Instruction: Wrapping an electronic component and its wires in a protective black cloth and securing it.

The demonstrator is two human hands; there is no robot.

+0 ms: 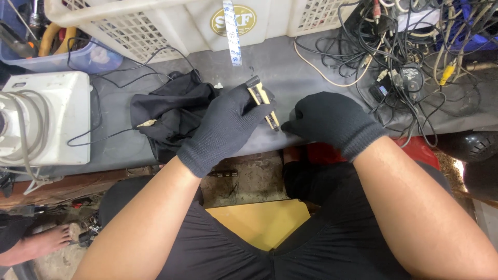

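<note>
Both my hands wear black knit gloves over a grey work surface (290, 67). My left hand (223, 127) grips a small yellow-and-black utility knife (262, 99), its tip pointing down toward the bench's near edge. My right hand (332, 120) rests on the surface just right of the knife tip, fingers curled and pinched at the tip; whatever it pinches is too small to see. A crumpled black cloth (171, 111) lies directly left of my left hand.
A white machine (46, 116) stands at the left. White slotted plastic crates (155, 23) line the back. A tangle of cables and adapters (404, 57) fills the back right. A yellow board (262, 223) lies below between my knees. Another person's bare foot (36, 241) shows at lower left.
</note>
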